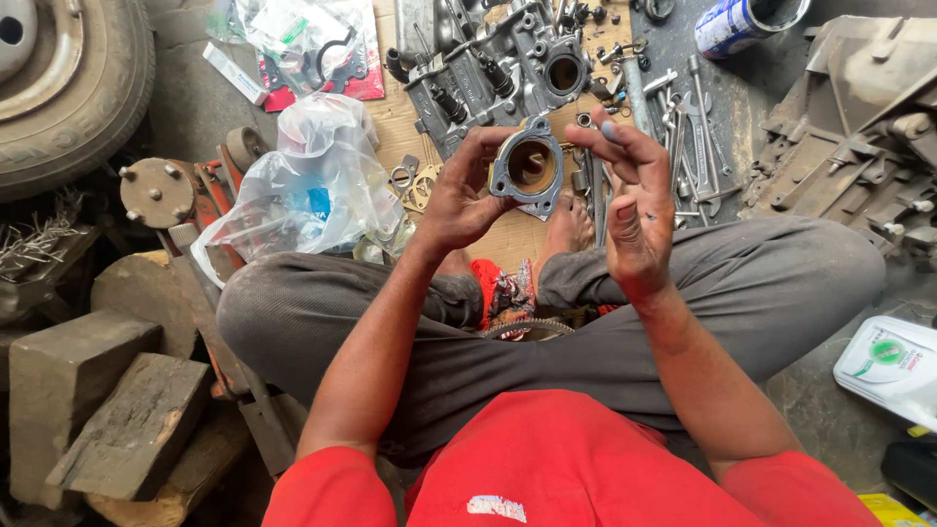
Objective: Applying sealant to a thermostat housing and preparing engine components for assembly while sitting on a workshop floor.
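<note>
From the head view, your left hand (459, 200) gripped a grey cast-metal housing (528, 166) with a round bore and lobed flange, raised above your crossed legs. Your right hand (636, 210) stood just right of it, fingers spread and greasy, holding nothing. Beyond both hands lay a ribbed engine casting (488, 68); steel spanners (695, 127) lay beyond the right hand, a crinkled plastic bag (307, 185) left.

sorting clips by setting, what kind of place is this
Most likely a vehicle repair workshop floor: a tyre, loose spanners and an engine part lie around the seated person.
</note>
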